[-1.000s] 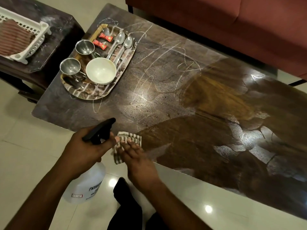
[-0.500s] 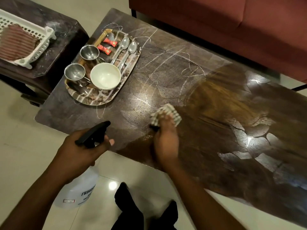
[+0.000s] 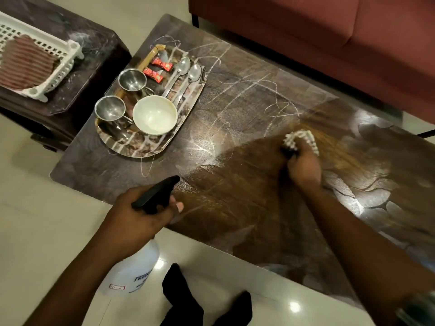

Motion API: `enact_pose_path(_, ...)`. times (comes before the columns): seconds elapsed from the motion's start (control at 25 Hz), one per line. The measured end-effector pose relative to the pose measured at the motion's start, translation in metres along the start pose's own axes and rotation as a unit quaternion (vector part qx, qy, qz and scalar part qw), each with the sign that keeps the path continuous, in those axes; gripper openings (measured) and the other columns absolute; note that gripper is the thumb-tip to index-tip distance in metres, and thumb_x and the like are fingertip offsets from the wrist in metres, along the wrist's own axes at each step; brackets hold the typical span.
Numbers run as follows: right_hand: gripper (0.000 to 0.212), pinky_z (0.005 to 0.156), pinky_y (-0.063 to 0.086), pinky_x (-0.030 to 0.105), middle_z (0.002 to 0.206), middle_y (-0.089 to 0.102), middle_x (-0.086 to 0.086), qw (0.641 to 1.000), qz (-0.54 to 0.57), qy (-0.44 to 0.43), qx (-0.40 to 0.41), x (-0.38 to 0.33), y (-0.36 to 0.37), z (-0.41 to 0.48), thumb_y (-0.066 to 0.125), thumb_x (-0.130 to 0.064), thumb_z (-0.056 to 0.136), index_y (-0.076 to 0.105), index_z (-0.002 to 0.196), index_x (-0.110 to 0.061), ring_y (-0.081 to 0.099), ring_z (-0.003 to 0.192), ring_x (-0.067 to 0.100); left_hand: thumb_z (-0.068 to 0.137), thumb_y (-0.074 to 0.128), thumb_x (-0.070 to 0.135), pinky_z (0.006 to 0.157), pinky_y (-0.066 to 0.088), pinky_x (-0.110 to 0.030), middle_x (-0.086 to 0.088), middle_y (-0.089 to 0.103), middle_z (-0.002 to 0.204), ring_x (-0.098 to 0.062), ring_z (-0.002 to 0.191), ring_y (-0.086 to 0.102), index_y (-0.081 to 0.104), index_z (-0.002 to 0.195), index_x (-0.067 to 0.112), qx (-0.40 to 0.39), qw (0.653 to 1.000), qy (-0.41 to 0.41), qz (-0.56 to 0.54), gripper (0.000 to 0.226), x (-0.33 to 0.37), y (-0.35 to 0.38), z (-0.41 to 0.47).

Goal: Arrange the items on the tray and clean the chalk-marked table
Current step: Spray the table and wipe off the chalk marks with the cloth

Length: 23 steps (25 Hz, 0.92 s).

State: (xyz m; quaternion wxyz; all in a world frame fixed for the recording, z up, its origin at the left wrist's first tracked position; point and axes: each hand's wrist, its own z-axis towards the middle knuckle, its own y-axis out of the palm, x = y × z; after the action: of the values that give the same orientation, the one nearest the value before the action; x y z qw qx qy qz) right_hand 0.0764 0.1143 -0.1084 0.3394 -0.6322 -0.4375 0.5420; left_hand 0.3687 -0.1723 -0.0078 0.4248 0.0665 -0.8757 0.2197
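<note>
within the last second the right hand (image 3: 303, 165) has carried the cloth (image 3: 300, 137) away from the near edge, where it sat just beside the left hand (image 3: 138, 215), and out across the table (image 3: 235, 208) — it now sits past the middle, at the border of the chalk marks (image 3: 247, 90). between the near edge and the cloth the wood reads darker and free of lines, so i judge the wipe is biting, but the scribbles between the cloth and the tray (image 3: 141, 152) are untouched; cleaning looks roughly half done.

the tray part seems settled: bowl (image 3: 154, 114), two steel cups (image 3: 109, 109), spoons (image 3: 186, 69) and red sweets (image 3: 160, 64) all lie on it at the table's far-left end.

my right arm reaches long and forward, wrist low, the fingers curled over the bunched cloth and pressing it to the surface — motion blur hides how each finger lies. the left hand hangs at the near edge, fingers wrapped round the black trigger head of the spray bottle (image 3: 134, 271), whose white body hangs below the tabletop over the floor.
</note>
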Motion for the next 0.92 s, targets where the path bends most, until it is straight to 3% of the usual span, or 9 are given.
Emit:
enact_pose_path(0.12,0.054,0.110,0.047,0.045,0.152,0.060,0.015,0.997,0.040,0.066,0.027,-0.022,0.008,-0.001,0.049,-0.008,0.102,0.051,0.155,-0.020,0.060,0.133,0.041,0.083,0.087,0.030,0.047,0.052,-0.021,-0.006,0.076,0.078,-0.010,0.047,0.062,0.078,0.085,0.025,0.003,1.000,0.008,0.006,0.010,0.006,-0.010,0.007)
enact_pose_path(0.24,0.054,0.113,0.050,0.047,0.158,0.054,0.009,0.990,0.046,-0.124,-0.044,-0.083,0.069,-0.091,0.057,-0.015,0.102,0.049,0.155,-0.025,0.056,0.138,0.034,0.082,0.088,0.032,0.052,0.055,-0.026,-0.001,0.077,0.081,-0.009,0.058,0.069,0.078,0.085,0.031,0.008,1.000,0.011,0.004,0.010,0.016,-0.018,0.018)
enact_pose_path(0.36,0.055,0.086,0.065,0.037,0.129,0.072,0.004,0.884,0.036,-0.442,-0.149,-0.135,0.118,-0.197,0.088,-0.023,0.077,0.069,0.129,-0.022,0.056,0.121,0.023,0.083,0.088,0.029,0.059,0.054,-0.034,0.000,0.078,0.078,-0.009,0.060,0.071,0.079,0.090,0.029,0.018,0.999,0.015,0.024,0.012,0.027,-0.015,0.028)
enact_pose_path(0.44,0.046,0.070,0.065,0.036,0.104,0.076,0.008,0.813,0.050,-0.541,-0.211,-0.142,0.123,-0.206,0.093,-0.015,0.066,0.075,0.109,-0.013,0.059,0.103,0.028,0.082,0.089,0.029,0.061,0.053,-0.034,0.001,0.079,0.076,-0.008,0.058,0.069,0.079,0.090,0.029,0.024,0.999,0.018,0.024,0.013,0.033,-0.010,0.035)
enact_pose_path(0.48,0.043,0.077,0.065,0.039,0.112,0.075,0.010,0.801,0.040,-0.552,-0.229,-0.140,0.118,-0.186,0.088,-0.020,0.077,0.074,0.117,-0.013,0.063,0.106,0.030,0.081,0.090,0.030,0.060,0.053,-0.032,0.003,0.079,0.076,-0.006,0.058,0.069,0.079,0.089,0.031,0.022,0.999,0.020,0.020,0.014,0.034,-0.009,0.036)
enact_pose_path(0.6,0.056,0.115,0.050,0.047,0.163,0.049,0.003,0.885,-0.053,-0.425,-0.184,-0.107,0.080,-0.093,0.064,-0.033,0.101,0.048,0.155,-0.027,0.053,0.144,0.029,0.079,0.090,0.040,0.059,0.054,-0.028,0.008,0.078,0.080,-0.004,0.061,0.070,0.078,0.089,0.039,-0.002,0.999,0.029,0.020,0.015,0.036,-0.007,0.034)
enact_pose_path(0.72,0.064,0.115,0.048,0.047,0.166,0.044,0.005,0.979,-0.014,-0.178,-0.099,-0.057,0.028,-0.017,0.057,-0.009,0.099,0.045,0.158,-0.027,0.053,0.144,0.033,0.080,0.089,0.042,0.066,0.059,-0.040,0.005,0.078,0.083,-0.010,0.065,0.072,0.078,0.087,0.039,-0.002,0.999,0.011,0.033,0.013,0.035,-0.003,0.031)
enact_pose_path(0.84,0.067,0.123,0.039,0.044,0.172,0.034,0.006,0.999,0.030,-0.041,-0.015,-0.053,0.032,-0.047,0.047,0.002,0.099,0.041,0.162,-0.018,0.037,0.156,0.027,0.079,0.088,0.037,0.064,0.056,-0.039,0.003,0.078,0.082,-0.011,0.063,0.072,0.078,0.086,0.038,0.002,1.000,0.007,0.029,0.012,0.038,-0.002,0.030)
enact_pose_path(0.92,0.065,0.129,0.029,0.039,0.174,0.027,0.007,0.997,0.034,-0.049,-0.045,-0.076,0.066,-0.119,0.047,-0.002,0.102,0.036,0.165,-0.015,0.031,0.160,0.024,0.080,0.088,0.034,0.062,0.054,-0.036,0.005,0.078,0.080,-0.009,0.061,0.071,0.078,0.086,0.037,0.005,0.999,0.014,0.037,0.012,0.039,0.002,0.029)
